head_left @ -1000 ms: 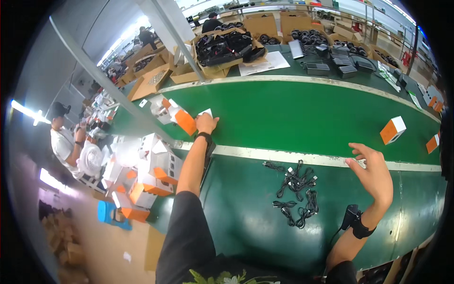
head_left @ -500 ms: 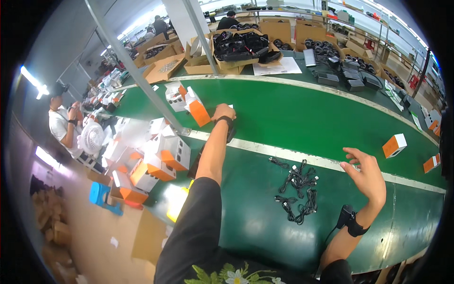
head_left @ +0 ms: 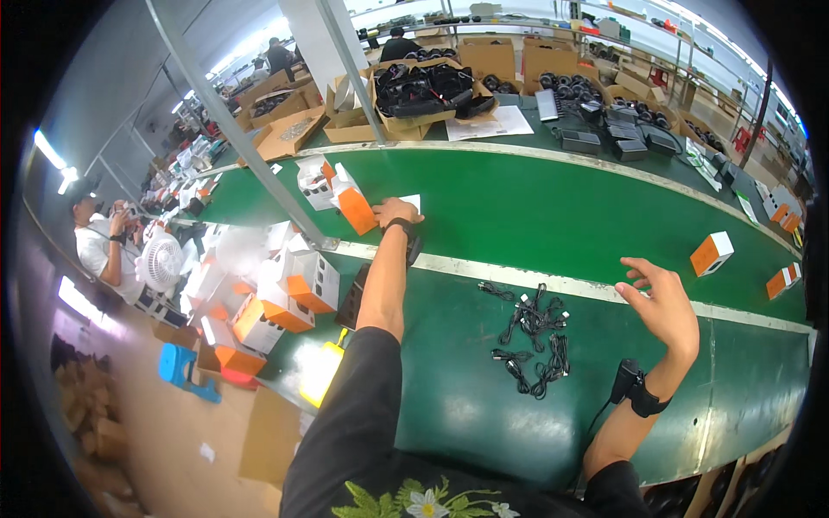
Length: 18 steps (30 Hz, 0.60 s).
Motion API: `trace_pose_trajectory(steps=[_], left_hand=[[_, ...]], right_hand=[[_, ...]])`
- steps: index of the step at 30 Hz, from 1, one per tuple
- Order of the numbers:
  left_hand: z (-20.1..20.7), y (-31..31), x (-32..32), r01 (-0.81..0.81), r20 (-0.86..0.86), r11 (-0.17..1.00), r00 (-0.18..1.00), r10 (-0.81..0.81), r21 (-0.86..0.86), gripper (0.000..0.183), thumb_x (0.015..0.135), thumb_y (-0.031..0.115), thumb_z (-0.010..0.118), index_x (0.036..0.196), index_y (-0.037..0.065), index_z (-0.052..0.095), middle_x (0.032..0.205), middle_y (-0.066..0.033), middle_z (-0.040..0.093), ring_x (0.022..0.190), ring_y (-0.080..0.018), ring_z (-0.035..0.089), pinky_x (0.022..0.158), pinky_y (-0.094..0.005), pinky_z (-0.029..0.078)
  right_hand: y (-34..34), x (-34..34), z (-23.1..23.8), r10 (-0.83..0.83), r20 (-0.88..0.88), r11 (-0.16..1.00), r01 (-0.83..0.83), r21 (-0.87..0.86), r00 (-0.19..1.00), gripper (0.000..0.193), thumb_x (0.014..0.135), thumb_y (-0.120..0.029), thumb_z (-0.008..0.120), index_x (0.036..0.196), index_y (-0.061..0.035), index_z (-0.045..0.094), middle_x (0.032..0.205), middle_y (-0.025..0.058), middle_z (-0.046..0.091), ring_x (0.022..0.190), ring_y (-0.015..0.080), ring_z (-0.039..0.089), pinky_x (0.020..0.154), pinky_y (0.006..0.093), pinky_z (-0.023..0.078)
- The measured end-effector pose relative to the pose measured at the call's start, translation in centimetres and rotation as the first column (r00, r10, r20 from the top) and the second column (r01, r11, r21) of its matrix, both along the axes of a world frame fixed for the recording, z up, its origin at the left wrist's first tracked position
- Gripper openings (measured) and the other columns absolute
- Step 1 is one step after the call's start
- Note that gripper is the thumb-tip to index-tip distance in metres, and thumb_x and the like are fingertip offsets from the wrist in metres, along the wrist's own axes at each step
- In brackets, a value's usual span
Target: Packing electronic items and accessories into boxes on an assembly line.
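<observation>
My left hand [head_left: 396, 211] reaches over the green belt, beside an upright orange-and-white box [head_left: 355, 210]. Its fingertips are by the lower right edge of that box and are partly hidden, so I cannot tell whether they grip anything. A small white flat piece [head_left: 413, 201] shows just past the knuckles. To the left of the orange-and-white box is an open white carton [head_left: 316, 183] with an orange flap. My right hand [head_left: 663, 302] hovers above the pale belt edge, thumb and fingers apart, holding nothing. Between my arms several bundled black cables [head_left: 537, 324] lie on the green table [head_left: 466, 363].
Open white-and-orange boxes [head_left: 259, 324] crowd the left, near a white fan [head_left: 161, 259] and a person [head_left: 104, 242]. A metal post [head_left: 233, 121] stands by the belt. Two orange-and-white boxes sit far right, one here [head_left: 711, 254]. Beyond the belt are cartons of black parts [head_left: 427, 91].
The view has shifted slightly. My left hand has drawn a little nearer to me and toward the upright box, and more of the white piece shows. My right hand stays raised and open.
</observation>
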<state>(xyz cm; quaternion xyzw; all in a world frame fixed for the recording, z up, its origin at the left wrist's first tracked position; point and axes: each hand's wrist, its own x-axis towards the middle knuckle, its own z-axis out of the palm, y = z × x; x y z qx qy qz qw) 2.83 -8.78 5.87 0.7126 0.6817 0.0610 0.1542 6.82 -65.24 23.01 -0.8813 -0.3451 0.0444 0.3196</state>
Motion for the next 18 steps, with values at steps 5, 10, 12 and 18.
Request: trace_pose_trajectory(steps=[5,10,12,18], left_hand=[[1.4,2.9,-2.9,0.196,0.080,0.975,0.979,-0.189,-0.100,0.092,0.072,0.034,0.103,0.147,0.000,0.061,0.154,-0.0156,0.061,0.137,-0.0324,0.065,0.108,-0.0487,0.058],[2.6,1.4,-0.7,0.290,-0.118,0.938,0.942,-0.314,-0.188,0.064,0.076,0.038,0.101,0.130,0.014,0.079,0.144,-0.0061,0.072,0.130,-0.0322,0.070,0.105,-0.0504,0.059],[2.5,1.1,0.1,0.301,-0.196,0.930,0.919,-0.342,-0.209,0.065,0.076,0.041,0.101,0.131,0.013,0.078,0.144,-0.0060,0.072,0.129,-0.0347,0.070,0.104,-0.0520,0.059],[1.3,3.2,-0.2,0.206,-0.174,0.943,0.951,-0.256,-0.263,0.080,0.077,0.039,0.101,0.146,0.017,0.068,0.161,-0.0184,0.053,0.152,-0.0412,0.046,0.117,-0.0579,0.047]], right_hand=[[0.2,-0.2,0.3,0.025,-0.005,0.999,-0.024,0.035,1.000,0.051,0.095,-0.030,0.080,0.136,-0.0003,0.072,0.113,0.0212,0.077,0.100,0.0321,0.073,0.084,0.0425,0.058],[-0.4,0.2,0.0,-0.012,-0.004,1.000,0.012,-0.022,1.000,0.052,0.096,-0.033,0.080,0.139,-0.0039,0.071,0.119,0.0179,0.077,0.108,0.0302,0.069,0.092,0.0426,0.056],[-0.2,-0.2,0.3,-0.029,-0.027,0.999,0.029,-0.026,0.999,0.053,0.096,-0.033,0.080,0.140,-0.0048,0.071,0.119,0.0171,0.076,0.109,0.0300,0.068,0.094,0.0425,0.056],[0.1,-0.6,0.8,-0.012,-0.028,1.000,0.012,-0.012,1.000,0.052,0.096,-0.033,0.080,0.140,-0.0058,0.071,0.119,0.0155,0.076,0.110,0.0294,0.067,0.094,0.0422,0.056]])
